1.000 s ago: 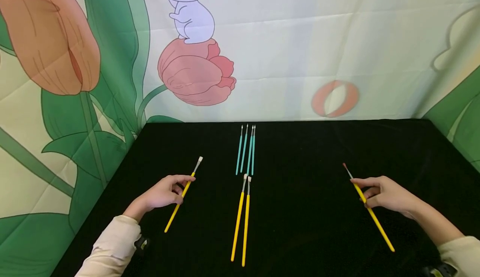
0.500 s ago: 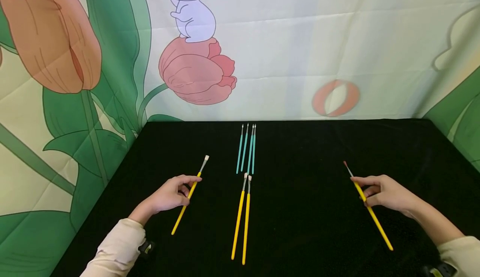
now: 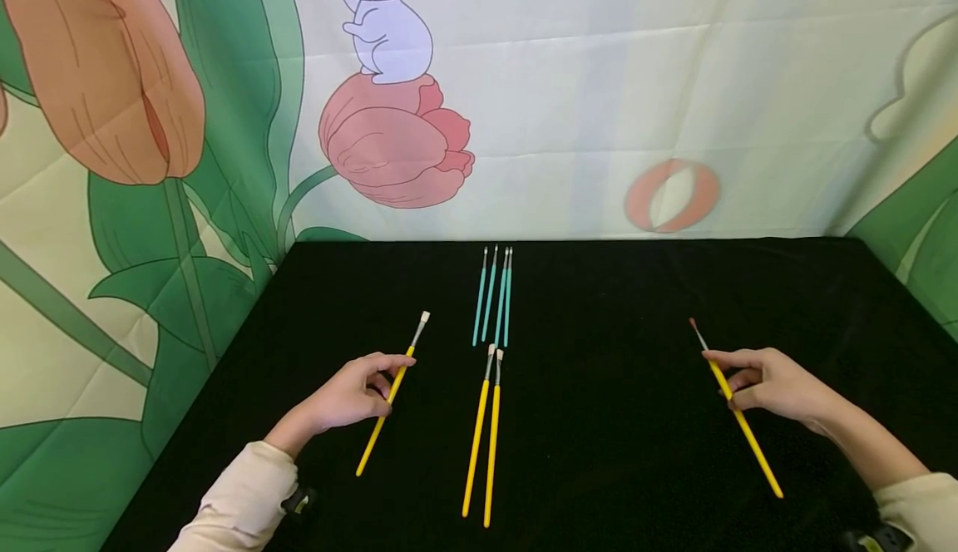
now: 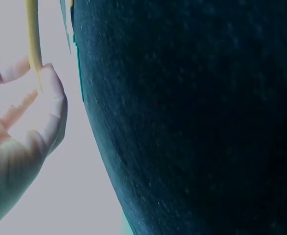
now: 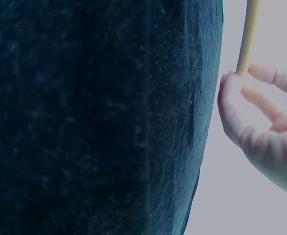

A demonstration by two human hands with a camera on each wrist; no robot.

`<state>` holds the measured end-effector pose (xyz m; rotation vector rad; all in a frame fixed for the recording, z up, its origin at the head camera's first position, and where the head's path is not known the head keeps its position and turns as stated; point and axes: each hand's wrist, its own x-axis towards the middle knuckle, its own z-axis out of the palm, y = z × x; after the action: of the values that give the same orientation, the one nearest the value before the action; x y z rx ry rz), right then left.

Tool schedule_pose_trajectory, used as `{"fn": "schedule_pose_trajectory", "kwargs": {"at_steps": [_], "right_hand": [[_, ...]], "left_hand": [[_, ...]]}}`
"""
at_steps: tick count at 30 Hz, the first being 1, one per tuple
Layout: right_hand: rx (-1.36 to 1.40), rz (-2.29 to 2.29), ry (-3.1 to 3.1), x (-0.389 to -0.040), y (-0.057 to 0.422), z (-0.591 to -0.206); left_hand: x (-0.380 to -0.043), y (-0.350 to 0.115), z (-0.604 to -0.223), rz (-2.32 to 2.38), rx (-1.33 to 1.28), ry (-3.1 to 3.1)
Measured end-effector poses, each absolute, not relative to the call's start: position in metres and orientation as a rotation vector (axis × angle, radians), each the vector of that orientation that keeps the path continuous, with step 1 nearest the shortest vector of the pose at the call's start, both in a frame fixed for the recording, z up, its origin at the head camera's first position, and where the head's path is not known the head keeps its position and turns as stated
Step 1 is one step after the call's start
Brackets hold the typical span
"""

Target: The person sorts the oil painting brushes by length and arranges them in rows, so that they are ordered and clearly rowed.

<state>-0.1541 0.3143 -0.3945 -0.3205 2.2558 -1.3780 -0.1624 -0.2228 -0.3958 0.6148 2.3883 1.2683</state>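
Note:
On the left, my left hand (image 3: 353,392) pinches a yellow-handled paintbrush (image 3: 372,446) with a flat white tip pointing up and away. Its handle (image 4: 33,34) also shows between thumb and fingers in the left wrist view. At the right, my right hand (image 3: 771,386) pinches another yellow paintbrush (image 3: 758,450), its tip reddish and angled to the far left. The right wrist view shows that handle (image 5: 250,36) held between thumb and fingers. Between the hands lie two yellow paintbrushes (image 3: 491,460) with pale tips, side by side and close together at the tip end.
Several thin teal paintbrushes (image 3: 490,294) lie just beyond the middle yellow pair, tips toward the back edge. Everything rests on a black cloth-covered table (image 3: 614,436). A printed fabric backdrop (image 3: 554,120) with tulips and a white animal rises behind it.
My left hand has moved to the right with its paintbrush, closer to the middle pair. The right hand and its paintbrush have barely shifted. The paintbrushes on the table stay in place.

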Motion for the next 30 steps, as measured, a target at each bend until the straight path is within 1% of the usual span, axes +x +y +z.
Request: {"fn": "schedule_pose_trajectory", "kwargs": {"at_steps": [30], "right_hand": [[-0.286,-1.395,2.299,-0.153,0.312,-0.395]], "left_hand": [[-0.157,-0.205,-0.402,1.305,0.643,2.254]]}}
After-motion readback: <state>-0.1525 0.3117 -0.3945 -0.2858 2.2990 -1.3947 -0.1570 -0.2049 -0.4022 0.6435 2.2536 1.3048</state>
